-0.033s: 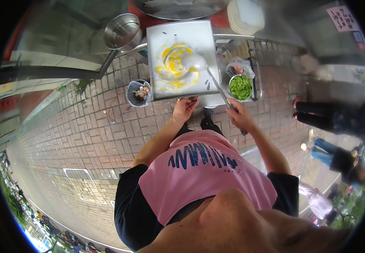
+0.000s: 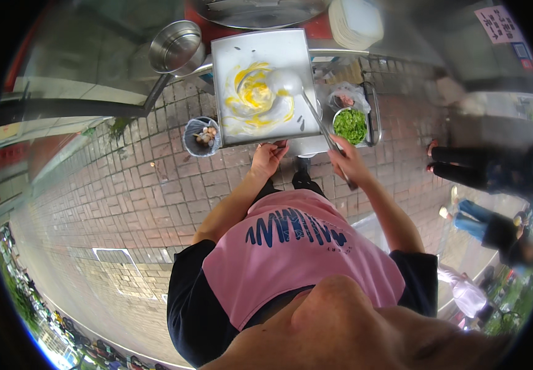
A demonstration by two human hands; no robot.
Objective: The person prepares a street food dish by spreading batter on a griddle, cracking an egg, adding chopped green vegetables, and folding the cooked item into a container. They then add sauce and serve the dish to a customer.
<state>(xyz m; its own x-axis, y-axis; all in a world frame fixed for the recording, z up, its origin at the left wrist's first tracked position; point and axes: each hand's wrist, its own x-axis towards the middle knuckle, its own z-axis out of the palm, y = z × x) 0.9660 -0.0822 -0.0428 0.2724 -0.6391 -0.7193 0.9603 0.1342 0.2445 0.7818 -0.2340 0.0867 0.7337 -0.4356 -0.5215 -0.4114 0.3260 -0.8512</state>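
A square metal tray [image 2: 229,52] lies in front of me, spread with white batter and streaked yellow egg [image 2: 255,94]. My right hand [image 2: 348,163] is closed round the long handle of a ladle [image 2: 285,82]. The ladle's round bowl, coated white, rests on or just over the tray, right of the egg. At the tray's near edge my left hand [image 2: 269,156] is closed, its thumb and fingers pinching the rim. A container of chopped green leaves [image 2: 349,126] stands right of the tray. Beside it sits a clear plastic bag [image 2: 348,97] around something pinkish.
A steel pot [image 2: 177,49] stands back left. Below it is a lined bin [image 2: 201,137] holding what look like eggshells. White plates [image 2: 357,24] are stacked back right, near a large round metal lid or pan [image 2: 260,12]. People [image 2: 488,169] are on the pavement at right.
The ladle's bowl has slid slightly away from me across the tray, and my right hand has shifted a little with it. My left hand stays at the tray's edge.
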